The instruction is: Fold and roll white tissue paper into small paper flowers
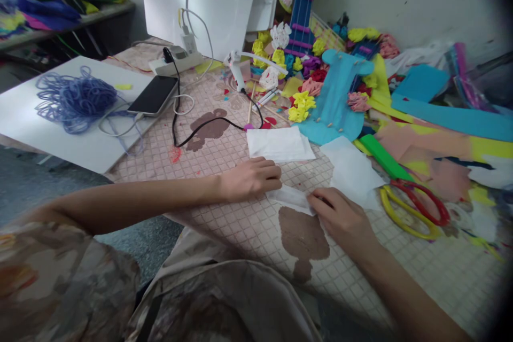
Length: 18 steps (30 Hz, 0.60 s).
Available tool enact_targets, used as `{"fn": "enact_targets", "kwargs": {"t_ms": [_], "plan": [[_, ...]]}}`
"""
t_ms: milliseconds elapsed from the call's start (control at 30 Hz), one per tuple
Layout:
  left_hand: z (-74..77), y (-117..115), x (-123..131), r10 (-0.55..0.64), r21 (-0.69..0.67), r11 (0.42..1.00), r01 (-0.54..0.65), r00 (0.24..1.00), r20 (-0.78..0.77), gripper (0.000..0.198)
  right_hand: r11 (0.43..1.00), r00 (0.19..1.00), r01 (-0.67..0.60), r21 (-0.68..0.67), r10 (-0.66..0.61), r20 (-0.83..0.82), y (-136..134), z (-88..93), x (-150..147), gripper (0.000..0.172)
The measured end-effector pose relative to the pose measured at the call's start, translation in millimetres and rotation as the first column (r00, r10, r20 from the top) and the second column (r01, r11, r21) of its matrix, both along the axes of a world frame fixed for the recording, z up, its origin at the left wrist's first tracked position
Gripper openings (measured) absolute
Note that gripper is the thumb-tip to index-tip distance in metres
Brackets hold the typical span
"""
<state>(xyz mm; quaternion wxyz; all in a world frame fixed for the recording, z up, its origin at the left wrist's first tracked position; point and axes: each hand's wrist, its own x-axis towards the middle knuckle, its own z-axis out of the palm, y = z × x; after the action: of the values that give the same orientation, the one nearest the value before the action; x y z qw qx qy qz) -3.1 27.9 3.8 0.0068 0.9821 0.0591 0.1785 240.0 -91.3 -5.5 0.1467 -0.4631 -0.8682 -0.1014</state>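
Observation:
A narrow strip of thin white paper (294, 199) lies across the front of the table, one end under each hand. My left hand (252, 179) pinches its left end, fingers curled and pressed together. At the right end my right hand (339, 214) grips the strip between thumb and fingers. Just beyond them rests a folded stack of white paper (280, 144). Another loose white sheet (350, 168) spreads out to the right, beside my right hand. Scissors with red and yellow handles (417, 208) lie further right, their blades hidden.
A hot glue gun (237, 70) stands behind, its black cord crossing the table. To the left are a phone (153, 95), a power strip (176, 63) and tangled blue yarn (80, 99) on a white board. Coloured paper flowers (301, 107) and blue paper pieces (336, 96) crowd the back right.

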Motion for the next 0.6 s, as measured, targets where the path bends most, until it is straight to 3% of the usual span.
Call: {"fn": "enact_targets", "kwargs": {"t_ms": [300, 467, 600], "plan": [[6.5, -2.5, -0.8, -0.033, 0.148, 0.988, 0.047, 0.995, -0.093, 0.031, 0.999, 1.000, -0.022, -0.023, 0.022, 0.022, -7.7, -0.3, 5.9, 0.028], [8.0, -0.1, -7.1, -0.112, 0.087, 0.989, 0.123, 0.987, -0.119, 0.028, 0.999, 0.998, -0.038, -0.033, 0.039, 0.048, -10.3, -1.5, 9.3, 0.033], [12.5, 4.4, -7.5, -0.181, -0.051, 0.983, 0.175, 0.966, -0.186, 0.023, 0.998, 0.996, -0.050, -0.036, 0.052, 0.067, -8.3, 0.7, 8.7, 0.032]]}}
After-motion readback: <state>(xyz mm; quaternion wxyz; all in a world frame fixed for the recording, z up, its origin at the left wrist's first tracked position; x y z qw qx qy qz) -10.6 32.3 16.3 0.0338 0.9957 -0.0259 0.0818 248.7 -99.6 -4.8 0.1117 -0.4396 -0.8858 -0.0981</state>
